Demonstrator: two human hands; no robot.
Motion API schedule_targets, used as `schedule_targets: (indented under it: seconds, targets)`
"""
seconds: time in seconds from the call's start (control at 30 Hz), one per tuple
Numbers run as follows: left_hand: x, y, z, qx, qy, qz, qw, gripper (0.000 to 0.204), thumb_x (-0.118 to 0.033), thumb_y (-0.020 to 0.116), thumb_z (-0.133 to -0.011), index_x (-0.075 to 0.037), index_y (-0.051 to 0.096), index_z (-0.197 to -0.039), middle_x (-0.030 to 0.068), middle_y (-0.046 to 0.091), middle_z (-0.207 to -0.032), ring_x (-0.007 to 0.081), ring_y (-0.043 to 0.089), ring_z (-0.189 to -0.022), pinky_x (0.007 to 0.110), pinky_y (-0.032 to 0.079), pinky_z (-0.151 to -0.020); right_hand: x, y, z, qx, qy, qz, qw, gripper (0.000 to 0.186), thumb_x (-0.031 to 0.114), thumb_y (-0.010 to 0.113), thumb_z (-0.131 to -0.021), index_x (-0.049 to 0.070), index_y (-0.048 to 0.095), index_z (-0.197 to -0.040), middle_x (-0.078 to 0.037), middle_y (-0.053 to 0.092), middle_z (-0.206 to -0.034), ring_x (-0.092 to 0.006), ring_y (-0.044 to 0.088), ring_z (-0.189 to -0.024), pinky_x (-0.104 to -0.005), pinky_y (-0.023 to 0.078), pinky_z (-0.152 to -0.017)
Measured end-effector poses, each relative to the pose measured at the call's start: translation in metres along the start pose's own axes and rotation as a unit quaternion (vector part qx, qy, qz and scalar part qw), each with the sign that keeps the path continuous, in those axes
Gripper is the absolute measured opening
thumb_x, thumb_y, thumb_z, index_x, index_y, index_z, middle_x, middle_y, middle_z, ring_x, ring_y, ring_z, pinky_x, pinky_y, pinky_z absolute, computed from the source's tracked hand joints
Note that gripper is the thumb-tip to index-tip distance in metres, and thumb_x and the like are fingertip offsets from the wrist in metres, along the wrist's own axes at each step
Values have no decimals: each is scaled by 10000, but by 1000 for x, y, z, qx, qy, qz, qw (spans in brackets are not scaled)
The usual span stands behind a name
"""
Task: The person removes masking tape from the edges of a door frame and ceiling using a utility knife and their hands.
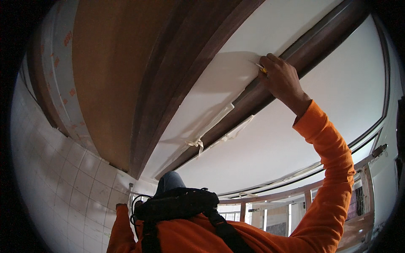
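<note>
My right hand [282, 80] is raised against a dark brown wooden strip [225, 133] that runs between white panels. It is closed round a small tool [263, 70] with a yellow part and a thin pale tip. That tip points at the white panel [236, 63] beside the strip; the tool's exact kind is mostly hidden by the fingers. Lower down, loose cream-coloured tape [196, 144] hangs crumpled along the strip's edges. My left hand [121, 206] is low at the left, barely showing past its orange sleeve, so its fingers cannot be made out.
A brown panel [114, 71] with dark wooden trim [173, 71] stands at the left. White tiles [80, 181] cover the surface at lower left. At lower right are a ladder-like frame [367, 189] and a railing [291, 194]. A black bag [177, 204] is strapped across my front.
</note>
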State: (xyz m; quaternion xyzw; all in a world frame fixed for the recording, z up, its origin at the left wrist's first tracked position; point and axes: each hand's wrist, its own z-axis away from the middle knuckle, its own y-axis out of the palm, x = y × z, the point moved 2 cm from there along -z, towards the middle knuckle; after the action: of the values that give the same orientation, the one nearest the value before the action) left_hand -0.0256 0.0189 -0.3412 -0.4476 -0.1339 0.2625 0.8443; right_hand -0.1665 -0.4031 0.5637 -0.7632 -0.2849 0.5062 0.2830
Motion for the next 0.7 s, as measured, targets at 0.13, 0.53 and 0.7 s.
schedule_targets:
  seconds: [0.13, 0.53, 0.7]
  targets:
    - [-3, 0, 5, -27, 11, -14, 999, 210, -235, 575, -932, -198, 778, -970, 42, 775, -1056, 257, 739, -1006, 463, 535, -864, -1, 3, -1, 21, 63, 19, 998, 298, 123, 716, -809, 47, 605, -1074, -158, 644, -984, -380, 689, -918, -492, 574, -799]
    - [-4, 2, 4, 40, 48, -2, 998, 264, -275, 565, -952, -193, 790, -1064, 41, 765, -1133, 241, 732, -1047, 438, 565, -848, -16, -24, -1, 66, 134, -127, 981, 161, 143, 609, -932, -10, 639, -972, -217, 654, -1014, -447, 666, -913, -512, 537, -805]
    - [-6, -10, 9, 96, 24, -13, 995, 281, -258, 556, -960, -202, 785, -1113, 40, 749, -1194, 236, 719, -1094, 432, 571, -872, -19, -14, 3, 38, 56, -77, 995, 166, 158, 624, -925, 4, 642, -986, -184, 649, -993, -420, 668, -883, -499, 551, -795]
